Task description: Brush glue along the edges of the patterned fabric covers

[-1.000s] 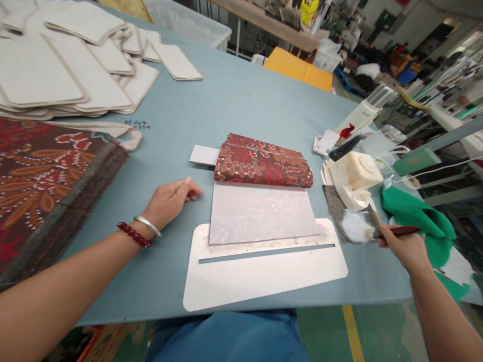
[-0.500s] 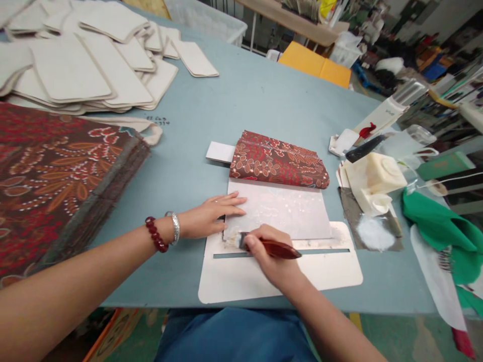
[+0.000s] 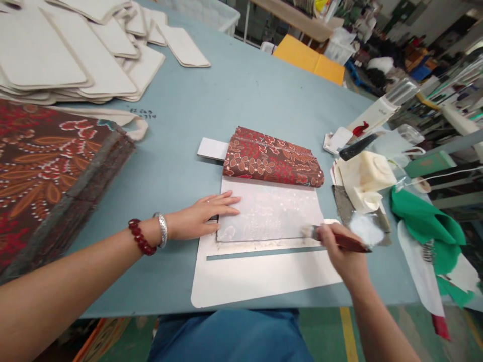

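Note:
My left hand (image 3: pixel 211 213) lies flat with fingers stretched, pressing the left edge of a pale fabric panel (image 3: pixel 267 213). The panel's upper part is folded over, showing its brown and red floral side (image 3: pixel 273 158). In my right hand (image 3: pixel 343 251) is a flat brush (image 3: pixel 349 244) with a dark reddish-brown handle. Its light bristles touch the panel near the lower right corner. Beneath the panel's lower edge lies a white slotted board (image 3: pixel 260 281) with rounded corners. A white strip (image 3: pixel 212 149) sticks out left from under the fold.
White padded panels (image 3: pixel 41 50) are heaped at the back left, above a stack of floral fabric (image 3: pixel 56 166). On the right stand a cut-open cream plastic jug (image 3: pixel 366 176), a white paste-like patch (image 3: pixel 366 229) and green cloth (image 3: pixel 426 221). A yellow folder-like sheet (image 3: pixel 307 60) is at the far edge.
My right hand has swept the brush rightward along the panel's lower edge, from the left corner to near the right one. My left hand still rests on the panel. The view has shifted slightly.

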The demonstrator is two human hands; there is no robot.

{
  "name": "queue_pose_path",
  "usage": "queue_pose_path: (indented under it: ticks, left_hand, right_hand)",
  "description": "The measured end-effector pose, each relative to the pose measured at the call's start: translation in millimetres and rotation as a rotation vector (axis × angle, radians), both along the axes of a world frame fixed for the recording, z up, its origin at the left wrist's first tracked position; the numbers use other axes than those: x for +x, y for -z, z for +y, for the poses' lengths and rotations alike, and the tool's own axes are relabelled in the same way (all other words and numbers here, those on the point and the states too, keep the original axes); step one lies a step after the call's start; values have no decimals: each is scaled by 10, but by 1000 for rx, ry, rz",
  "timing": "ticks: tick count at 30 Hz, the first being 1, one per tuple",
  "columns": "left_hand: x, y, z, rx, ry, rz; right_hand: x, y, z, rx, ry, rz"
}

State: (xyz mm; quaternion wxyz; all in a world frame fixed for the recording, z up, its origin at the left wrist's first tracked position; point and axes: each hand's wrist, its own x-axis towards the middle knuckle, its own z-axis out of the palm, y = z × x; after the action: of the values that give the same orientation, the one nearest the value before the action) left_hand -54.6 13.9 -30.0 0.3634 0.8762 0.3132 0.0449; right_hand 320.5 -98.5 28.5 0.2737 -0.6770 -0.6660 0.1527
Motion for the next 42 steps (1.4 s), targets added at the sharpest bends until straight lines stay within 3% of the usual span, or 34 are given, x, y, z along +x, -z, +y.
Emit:
queue_pose_path:
  ticks: [4,6,8,13,15,17,21,24,26,29,34,39,42]
  left_hand:
    - [-1,24,-1,20,6,-15]
    - [-3,29,-3,27,6,-16]
    - [-6,25,-3,23,4,-6]
    - [4,-1,-18,55,3,9]
    - [45,-38,-49,121,-24,23]
    - [127,-101,-92,212,-52,50]
    - [367,-222,-130,348,31,75]
    - [510,-233,-62,365,94,109]
    - [557,-211,14,343,103,114]
    - [574,-173,122,289,79,73]
    - [568,-200,150,279,28,87]
    - [634,-284,22,506,231,144]
    - [700,-290,-1,587,280,217]
  right_hand:
    - [-1387,40,101,8,-505,284]
    - [-1609,78,119,23,-580,262]
    - [-1299,122,116,26,-485,158]
    - [459,96,7,-62,17,-57]
    - [768,52,-46,-59,124,-94]
    - [684,32,-66,-20,107,-78]
    - [16,34,-6,64,-49,230]
    - [-331,81,87,0,-60,517]
    - [-458,163,159,-58,-94,582]
    - [-606,345,265,-46,-178,456]
    - [-818,569,350,26,-335,28]
    - [-906,577,373,27,-381,-68]
    - [-906,570,407,-3,-376,-56]
